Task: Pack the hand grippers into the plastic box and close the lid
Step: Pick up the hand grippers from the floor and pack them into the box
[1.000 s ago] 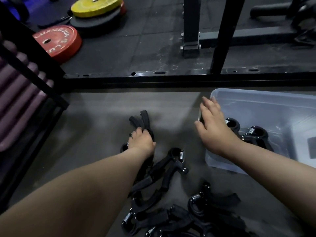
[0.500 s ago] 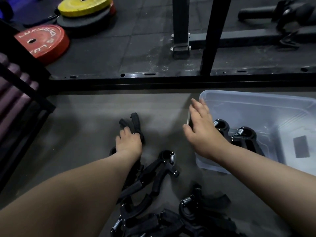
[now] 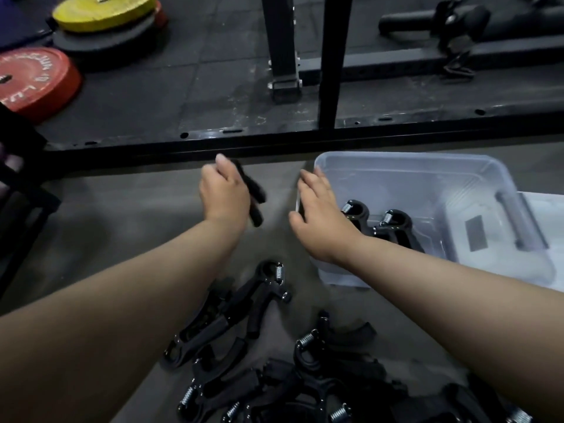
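Observation:
My left hand [image 3: 224, 192] grips a black hand gripper [image 3: 252, 195] and holds it off the floor, just left of the clear plastic box [image 3: 409, 166]. My right hand [image 3: 320, 221] rests on the box's near left rim, fingers fairly straight. Two hand grippers [image 3: 387, 222] lie inside the box beside that hand. A pile of several more black grippers [image 3: 274, 355] with steel springs lies on the grey floor below my forearms. The lid [image 3: 546, 209] shows as a pale sheet at the box's right edge.
A black rack rail [image 3: 274, 145] crosses the floor just beyond the box, with two uprights [image 3: 332, 56] rising from it. Red [image 3: 33, 77] and yellow weight plates [image 3: 103, 10] lie far left. A dark frame [image 3: 21, 166] stands at the left edge.
My left hand has lifted one gripper off the floor and carried it up and right toward the box. My right hand has stayed on the box rim.

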